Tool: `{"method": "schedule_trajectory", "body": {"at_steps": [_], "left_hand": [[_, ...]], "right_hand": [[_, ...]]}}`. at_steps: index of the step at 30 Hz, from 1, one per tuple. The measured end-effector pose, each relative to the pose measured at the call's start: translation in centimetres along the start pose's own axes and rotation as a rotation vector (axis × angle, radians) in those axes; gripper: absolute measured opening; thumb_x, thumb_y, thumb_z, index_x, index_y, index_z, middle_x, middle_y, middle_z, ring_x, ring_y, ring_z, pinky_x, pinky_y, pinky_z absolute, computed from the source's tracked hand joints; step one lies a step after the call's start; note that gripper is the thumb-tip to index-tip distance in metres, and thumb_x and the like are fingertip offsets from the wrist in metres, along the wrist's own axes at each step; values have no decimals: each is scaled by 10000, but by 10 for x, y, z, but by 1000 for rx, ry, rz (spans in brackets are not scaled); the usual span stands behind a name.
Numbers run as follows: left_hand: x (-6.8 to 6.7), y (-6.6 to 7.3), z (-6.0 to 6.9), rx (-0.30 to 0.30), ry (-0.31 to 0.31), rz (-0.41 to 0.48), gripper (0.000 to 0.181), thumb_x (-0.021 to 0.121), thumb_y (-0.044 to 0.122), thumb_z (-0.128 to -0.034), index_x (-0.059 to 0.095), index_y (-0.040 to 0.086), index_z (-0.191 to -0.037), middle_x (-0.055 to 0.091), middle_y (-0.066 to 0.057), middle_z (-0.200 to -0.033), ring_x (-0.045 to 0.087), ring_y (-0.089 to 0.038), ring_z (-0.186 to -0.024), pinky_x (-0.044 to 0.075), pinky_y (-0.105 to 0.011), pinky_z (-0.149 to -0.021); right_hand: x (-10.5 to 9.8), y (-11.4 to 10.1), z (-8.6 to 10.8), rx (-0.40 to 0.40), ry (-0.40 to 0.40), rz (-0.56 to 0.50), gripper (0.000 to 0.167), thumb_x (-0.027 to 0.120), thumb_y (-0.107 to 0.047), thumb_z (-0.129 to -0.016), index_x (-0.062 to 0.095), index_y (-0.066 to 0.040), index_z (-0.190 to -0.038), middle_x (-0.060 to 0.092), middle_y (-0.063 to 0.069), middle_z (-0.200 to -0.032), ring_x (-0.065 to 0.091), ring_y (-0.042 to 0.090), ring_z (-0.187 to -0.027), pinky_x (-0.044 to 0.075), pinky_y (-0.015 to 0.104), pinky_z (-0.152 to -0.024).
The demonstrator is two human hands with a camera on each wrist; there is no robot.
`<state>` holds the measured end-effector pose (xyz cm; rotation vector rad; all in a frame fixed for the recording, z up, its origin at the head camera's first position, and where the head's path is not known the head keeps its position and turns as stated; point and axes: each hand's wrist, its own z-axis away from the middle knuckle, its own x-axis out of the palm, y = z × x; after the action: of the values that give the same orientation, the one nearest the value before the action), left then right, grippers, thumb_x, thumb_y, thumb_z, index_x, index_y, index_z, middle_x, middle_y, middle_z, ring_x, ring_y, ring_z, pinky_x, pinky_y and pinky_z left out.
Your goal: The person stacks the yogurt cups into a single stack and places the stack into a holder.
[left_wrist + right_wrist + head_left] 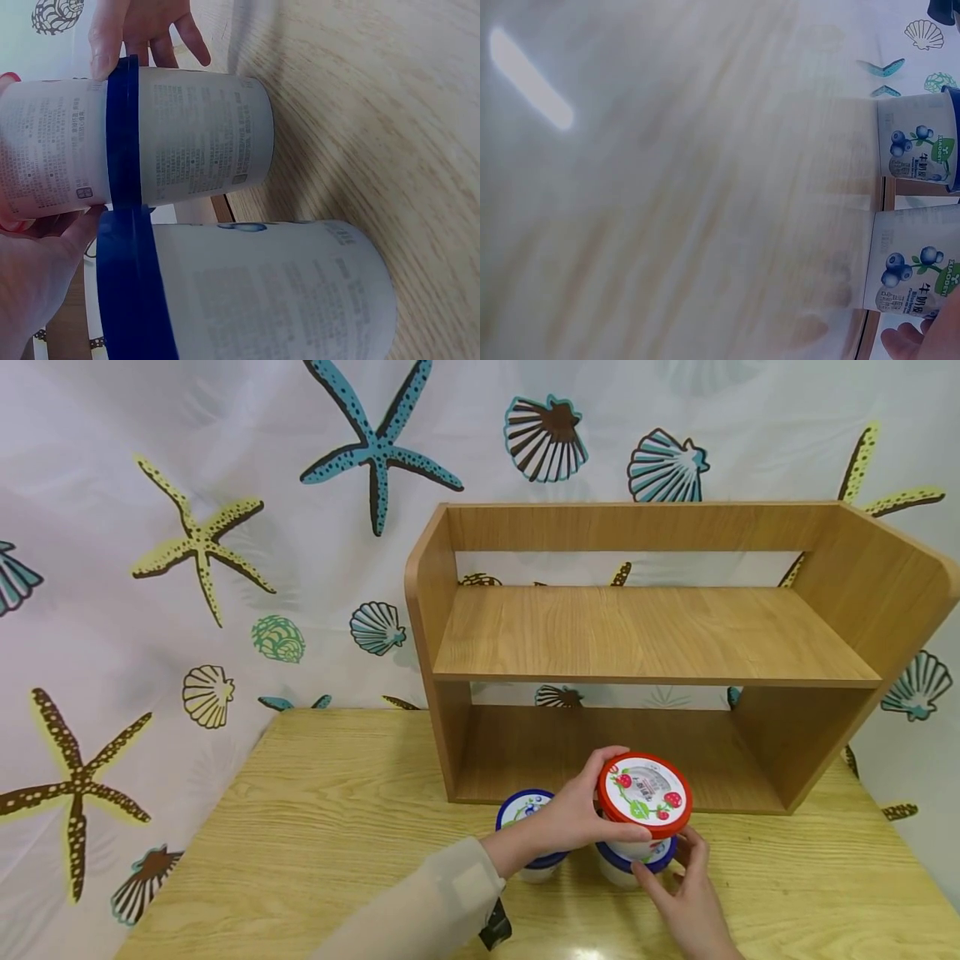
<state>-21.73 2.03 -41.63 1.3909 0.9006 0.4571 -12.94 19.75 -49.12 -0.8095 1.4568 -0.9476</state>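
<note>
Head view: leftmost on the surface (pixel 322 827) we saw the left tub (pixel 523 807), upright and blue-lidded, just beside the left hand (pixel 573 817). That hand pinched the red tub (pixel 645 795) by its rim, thumb and fingers spread about as wide as the lid. We found the red tub directly over the lower tub (pixel 617 870), their long axes nearly in line; whether its full weight rested there we could not tell. Rightmost, the right hand (pixel 692 889), nearer the lower tub, curved thumb and finger round it.
</note>
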Motion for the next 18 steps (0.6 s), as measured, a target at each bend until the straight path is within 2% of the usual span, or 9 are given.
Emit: {"method": "schedule_trajectory", "body": {"at_steps": [10,18], "left_hand": [[0,-3,0,26,6,-10,916,807,199,-811,205,304,-1493,458,47,-1367,480,-69,-1200,430,-241,-959],[-11,-4,12,69,30,-117,917,801,260,-818,193,294,-1503,386,44,-1448,406,-142,-1308,403,-403,-1028]], "right_hand": [[0,0,-1,4,5,-3,769,655,-262,-945,106,-2,-1416,354,321,-1385,372,445,-1267,357,633,-967],[1,1,-3,33,-8,-3,813,646,-290,-949,70,18,-1432,334,342,-1391,355,472,-1275,357,637,-968]]}}
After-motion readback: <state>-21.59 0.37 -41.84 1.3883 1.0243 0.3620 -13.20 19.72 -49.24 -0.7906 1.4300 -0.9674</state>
